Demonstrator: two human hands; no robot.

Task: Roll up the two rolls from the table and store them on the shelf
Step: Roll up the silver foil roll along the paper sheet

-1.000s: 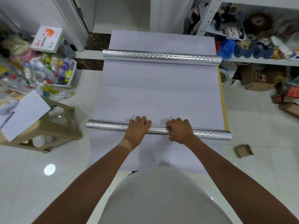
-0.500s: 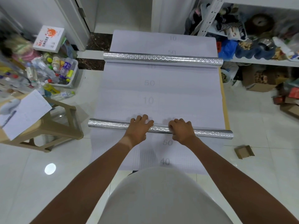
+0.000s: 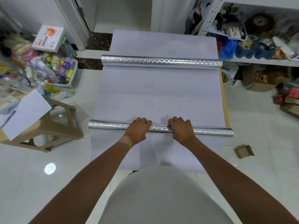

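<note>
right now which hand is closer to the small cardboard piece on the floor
Right. The right hand rests on the near roll, on the cardboard piece's side; the left hand is farther.

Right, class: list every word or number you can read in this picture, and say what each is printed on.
"10", "50", "50", "10", "50", "40": faint grey numbers down the white sheets, far to near.
One more number right below the far silver roll: half hidden, unreadable.
"NEC": red letters on the white box; the characters beneath are too small to read.
Bottle labels in the bin: too small and blurred.
</note>
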